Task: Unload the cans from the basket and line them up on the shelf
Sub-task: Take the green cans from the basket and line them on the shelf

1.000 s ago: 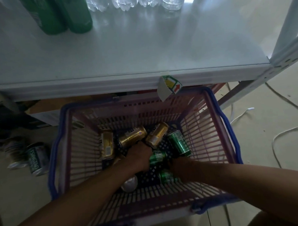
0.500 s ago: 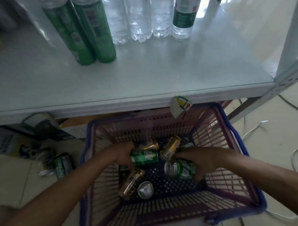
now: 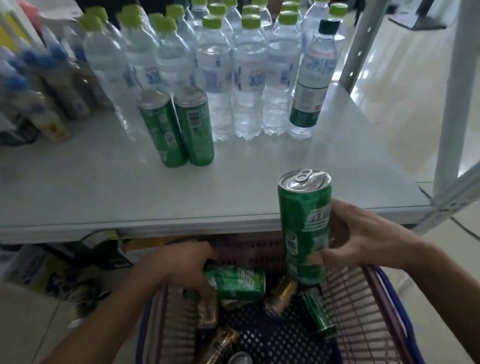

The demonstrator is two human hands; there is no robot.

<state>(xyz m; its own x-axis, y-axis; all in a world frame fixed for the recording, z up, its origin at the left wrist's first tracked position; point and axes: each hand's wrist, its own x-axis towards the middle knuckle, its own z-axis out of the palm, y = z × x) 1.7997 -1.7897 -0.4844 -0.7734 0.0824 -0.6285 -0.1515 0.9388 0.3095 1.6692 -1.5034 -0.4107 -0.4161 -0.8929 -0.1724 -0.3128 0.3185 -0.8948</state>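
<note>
My right hand (image 3: 365, 239) grips a tall green can (image 3: 305, 223) upright, lifted above the basket's rim and level with the shelf's front edge. My left hand (image 3: 179, 267) holds a second green can (image 3: 237, 282) on its side, just above the pink basket (image 3: 360, 308). Inside the basket lie several gold cans (image 3: 281, 294) and another green can (image 3: 318, 312). Two green cans (image 3: 176, 127) stand side by side on the white shelf (image 3: 96, 188).
Rows of clear water bottles (image 3: 245, 79) with green caps stand behind the two shelf cans. Blurred packaged goods (image 3: 23, 89) fill the shelf's left end. A white shelf upright (image 3: 454, 84) rises at the right. Boxes and clutter (image 3: 58, 269) sit under the shelf.
Both hands have risen out of the basket, each with a green can. The right can has turned upright and reached shelf height. The view has tilted up to the shelf.
</note>
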